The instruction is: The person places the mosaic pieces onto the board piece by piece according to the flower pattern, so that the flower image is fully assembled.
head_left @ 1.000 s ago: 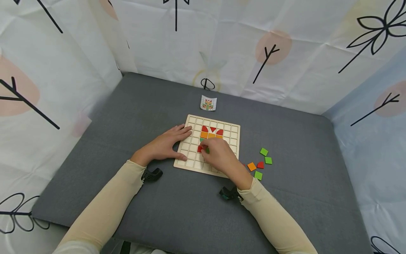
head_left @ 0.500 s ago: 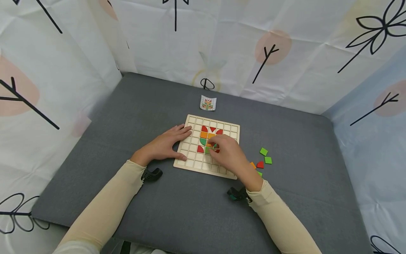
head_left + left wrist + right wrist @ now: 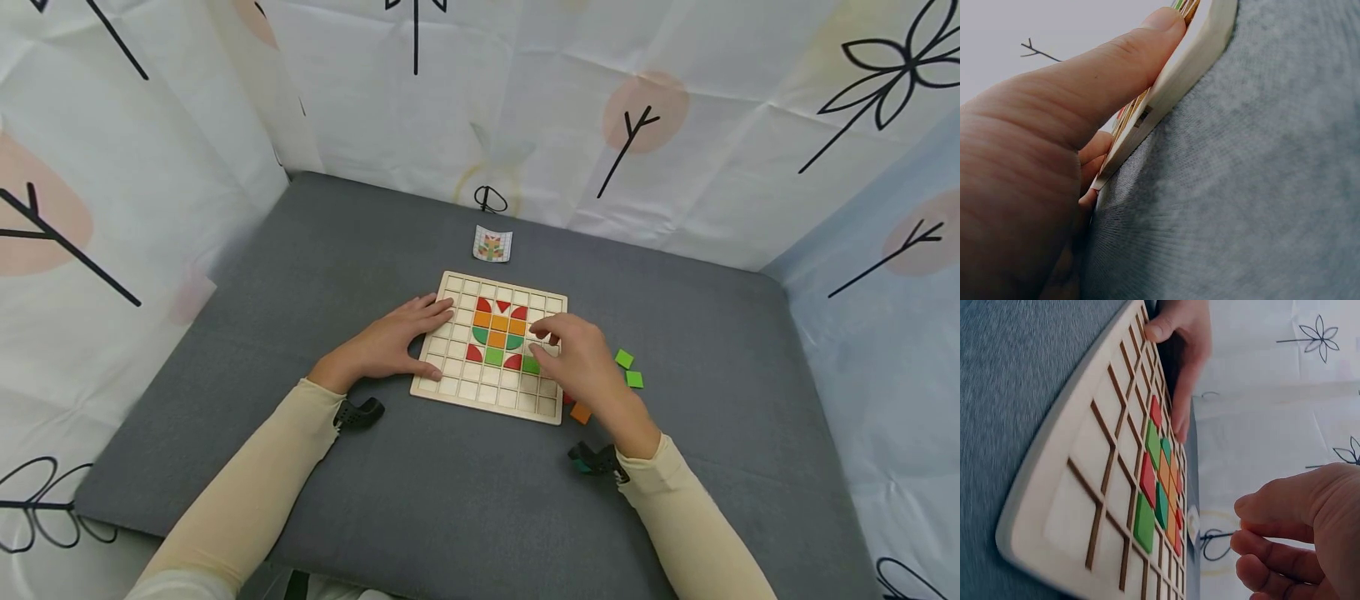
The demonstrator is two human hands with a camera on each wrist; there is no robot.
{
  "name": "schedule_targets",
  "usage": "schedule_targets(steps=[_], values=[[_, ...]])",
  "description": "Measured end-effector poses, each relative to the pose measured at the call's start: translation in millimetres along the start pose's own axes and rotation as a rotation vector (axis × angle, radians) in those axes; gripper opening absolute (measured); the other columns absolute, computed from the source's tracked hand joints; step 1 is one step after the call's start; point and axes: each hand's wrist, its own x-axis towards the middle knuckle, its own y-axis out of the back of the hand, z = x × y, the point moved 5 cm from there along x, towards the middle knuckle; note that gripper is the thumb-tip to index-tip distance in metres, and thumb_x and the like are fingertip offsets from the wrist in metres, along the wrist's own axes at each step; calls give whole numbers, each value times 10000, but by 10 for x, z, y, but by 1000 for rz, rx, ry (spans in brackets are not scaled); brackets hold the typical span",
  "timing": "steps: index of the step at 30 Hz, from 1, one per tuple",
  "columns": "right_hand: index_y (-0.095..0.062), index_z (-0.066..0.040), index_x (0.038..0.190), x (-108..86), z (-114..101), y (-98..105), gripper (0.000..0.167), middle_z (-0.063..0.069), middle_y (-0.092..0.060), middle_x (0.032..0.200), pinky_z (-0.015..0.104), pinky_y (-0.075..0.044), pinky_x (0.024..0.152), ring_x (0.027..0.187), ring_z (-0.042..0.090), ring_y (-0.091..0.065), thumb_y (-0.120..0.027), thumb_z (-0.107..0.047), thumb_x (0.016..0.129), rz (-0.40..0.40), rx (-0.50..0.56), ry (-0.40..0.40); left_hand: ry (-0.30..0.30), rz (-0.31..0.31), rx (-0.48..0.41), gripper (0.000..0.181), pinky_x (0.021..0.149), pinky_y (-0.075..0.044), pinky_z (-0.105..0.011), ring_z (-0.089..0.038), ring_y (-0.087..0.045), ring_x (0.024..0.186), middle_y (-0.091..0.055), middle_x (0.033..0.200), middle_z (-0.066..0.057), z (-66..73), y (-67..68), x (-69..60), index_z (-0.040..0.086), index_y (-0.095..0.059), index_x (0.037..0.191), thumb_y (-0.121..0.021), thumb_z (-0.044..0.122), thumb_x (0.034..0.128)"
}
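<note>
A wooden grid board [image 3: 465, 389] lies on the grey table, with red, orange and green pieces set in its middle cells. My left hand [image 3: 382, 340] rests on the board's left edge, fingers and thumb spread; in the left wrist view the thumb [image 3: 1116, 69] lies over the rim. Above the board's right part hovers my right hand [image 3: 581, 354], thumb and forefinger apart, holding nothing. In the right wrist view a light green square [image 3: 1144, 524] sits in a cell beside a red piece [image 3: 1148, 479], away from the right hand [image 3: 1291, 531].
Two green squares [image 3: 634, 379] lie on the table right of the board. An orange piece [image 3: 581, 413] lies near the board's lower right corner, with a red one partly behind the hand. Behind the board is a small patterned card [image 3: 492, 244]. A printed cloth hangs around the table.
My right hand has moved right, off the middle of the board, uncovering the coloured pieces there; a green square now shows right of the lower right red piece. My left hand has stayed put.
</note>
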Motion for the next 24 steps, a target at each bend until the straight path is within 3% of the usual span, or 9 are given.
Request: schedule_targets(steps=[10,24], values=[[-793,-3,1176,-120,232,212,211,130,-739,1069,452,-504,727,908,330,-632,-809,-51,970,45,-35,-45,10,-7,-7,1129,1303,-141,-585,-308,-55,1665,-175,1808,-20,7,8,-4,122,-291,1730,-894,545,874],[-802,-33,1197,-234,435,411,231,134,-747,1151,518,-538,812,981,339,-643,-823,-52,967,79,-58,-87,17,-5,-8,1125,1300,-149,-593,-315,-60,1665,-176,1808,-23,6,0,-9,125,-294,1730,-890,549,875]])
